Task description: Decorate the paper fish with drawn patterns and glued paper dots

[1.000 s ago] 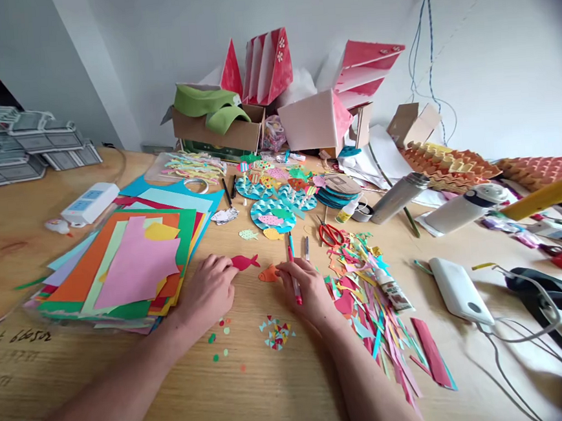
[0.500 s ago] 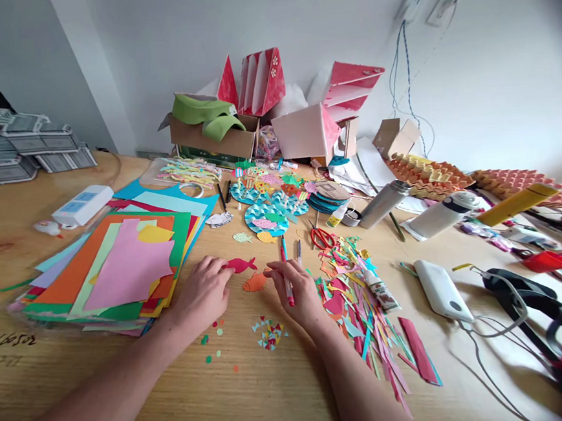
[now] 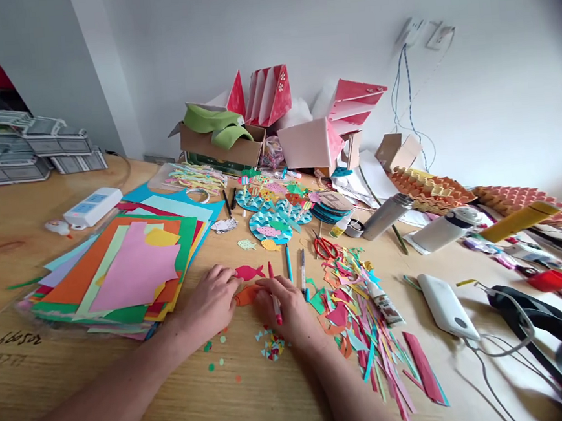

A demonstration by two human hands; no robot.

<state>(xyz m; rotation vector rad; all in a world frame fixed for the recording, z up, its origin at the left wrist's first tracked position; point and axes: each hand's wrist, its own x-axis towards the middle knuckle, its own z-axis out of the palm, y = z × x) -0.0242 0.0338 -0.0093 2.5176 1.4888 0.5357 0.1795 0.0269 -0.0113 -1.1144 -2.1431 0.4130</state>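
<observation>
**At the near table edge, a red marker in the right hand, paper fish between both hands**

At the near edge of the wooden table (image 3: 213,397), the right hand (image 3: 283,306) is closed around a red marker (image 3: 276,308), its fingers curled and its tip pointing down toward the tabletop. An orange paper fish (image 3: 245,295) lies partly under that hand. The left hand (image 3: 210,300) rests flat and relaxed, grasping nothing, with its fingertips just beside a red paper fish (image 3: 249,272). Below the hands lie a small heap of multicoloured paper bits (image 3: 272,346) and scattered green paper dots (image 3: 218,346).

To the right spreads a pile of cut paper strips (image 3: 363,334), with a glue tube (image 3: 384,306) lying on it. Two blue-barrelled pens (image 3: 288,263) lie just above the right hand, and red-handled scissors (image 3: 325,248) sit beyond them. To the left is a stack of coloured card (image 3: 130,274). Farther on are blue paper wave discs (image 3: 267,227), a white power bank (image 3: 447,306) and a steel flask (image 3: 386,216). Against the wall, a cardboard box (image 3: 222,151) holds green felt (image 3: 210,119), near pink folded paper (image 3: 268,96).
</observation>
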